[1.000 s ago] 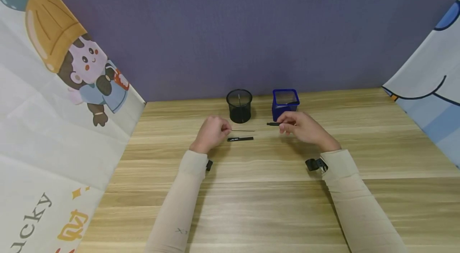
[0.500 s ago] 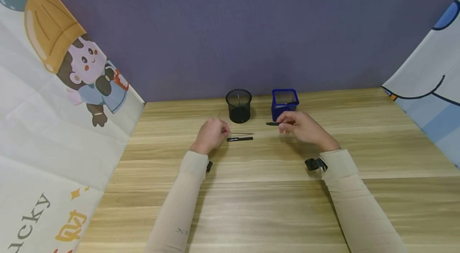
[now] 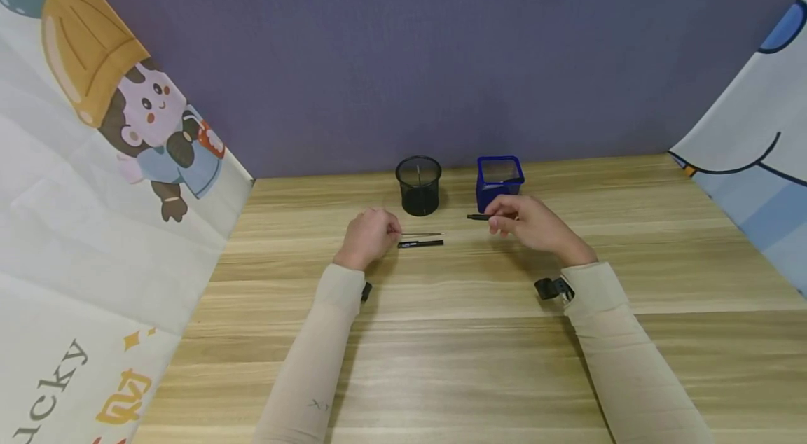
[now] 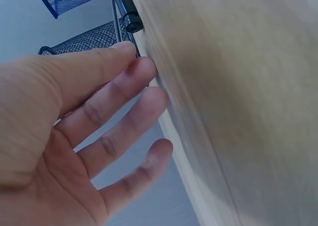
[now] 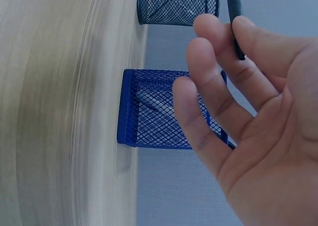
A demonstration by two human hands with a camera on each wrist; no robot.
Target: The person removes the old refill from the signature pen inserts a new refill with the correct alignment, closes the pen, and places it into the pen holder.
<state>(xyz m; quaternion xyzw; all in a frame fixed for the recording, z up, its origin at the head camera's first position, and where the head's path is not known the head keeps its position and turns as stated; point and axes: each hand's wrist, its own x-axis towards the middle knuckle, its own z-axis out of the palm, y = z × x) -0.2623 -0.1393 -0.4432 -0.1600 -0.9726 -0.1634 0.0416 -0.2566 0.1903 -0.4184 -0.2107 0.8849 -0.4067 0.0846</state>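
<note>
A: What's closest to the wearer?
B: Two pale sleeves (image 3: 312, 353) with a black gadget (image 3: 550, 288) at each wrist, over a wood-grain table (image 3: 441, 374).

A: And the hands?
B: Well apart, both busy. A black pen (image 3: 421, 244) lies flat by the left hand (image 3: 368, 237), which pinches one end of a thin stick (image 3: 424, 234) just beyond the pen. Can't tell if the stick touches the table. The right hand (image 3: 532, 221) has a short black piece (image 3: 477, 217) between thumb and fingers.

A: Anything blocking?
B: Yeah, from the head cam the right hand hides a bit of the blue mesh holder (image 3: 488, 197). Something dark leans in that one, can't make out what. The round black mesh holder (image 3: 420, 193) stands left of it, past the stick. Behind both, a purple-grey wall (image 3: 410, 59).
</note>
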